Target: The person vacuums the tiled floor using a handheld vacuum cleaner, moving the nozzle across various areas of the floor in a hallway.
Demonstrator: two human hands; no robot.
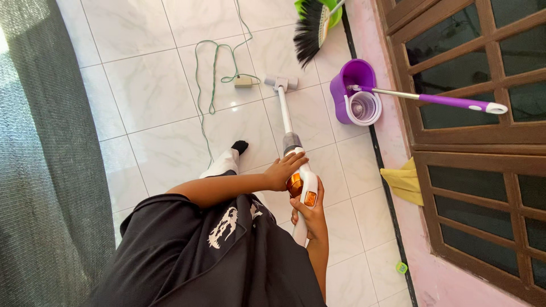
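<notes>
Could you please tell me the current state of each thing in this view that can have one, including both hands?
Stick vacuum: upright, floor head on the tiles, held by both hands.
Left hand: closed on the vacuum body, from above.
Right hand: wrapped around the vacuum handle.
Green cable: lying loose across the floor.
Mop bucket: on the floor, mop resting in it, leaning right.
Broom: bristles down, by the wall.
Yellow cloth: crumpled on the floor edge.

Left hand (282,171): bare forearm reaching toward 3 o'clock, palm down, fingers (297,161) curled over at 1 o'clock.
Right hand (310,215): forearm rising toward 12 o'clock, fingers wrapped closed, thumb apparently uppermost.
Hands close together, possibly touching.
</notes>
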